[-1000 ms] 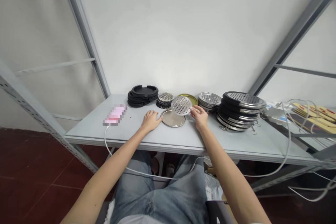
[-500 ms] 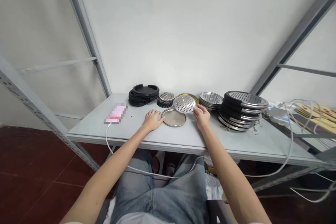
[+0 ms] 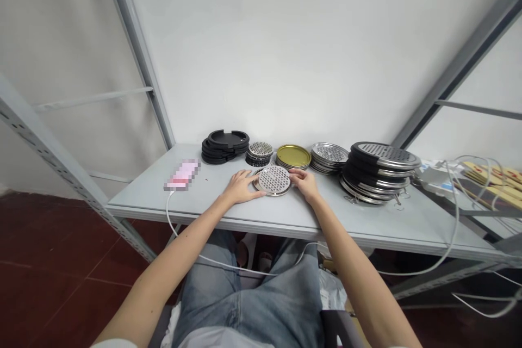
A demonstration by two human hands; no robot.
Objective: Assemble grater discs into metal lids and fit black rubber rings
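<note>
A round silver grater disc, full of small holes, lies over a shallow round metal tray, whose rim shows around its lower edge. I cannot tell whether the disc is fully seated. My right hand pinches the disc's right edge between thumb and fingers. On the left, my left hand rests with fingers spread, its thumb and index finger touching the left rim of the tray and disc. Just behind are a stack of gold-coloured round trays and a stack of small spiked grater discs.
Black rings are piled at the back left. Silver perforated discs stand stacked behind to the right, near a tall pile of black-and-silver round graters. A phone with a white cable lies left on the grey table.
My right hand has brought the grater disc down and left from in front of the gold trays onto the metal tray. My left thumb has moved to the tray's front rim.
</note>
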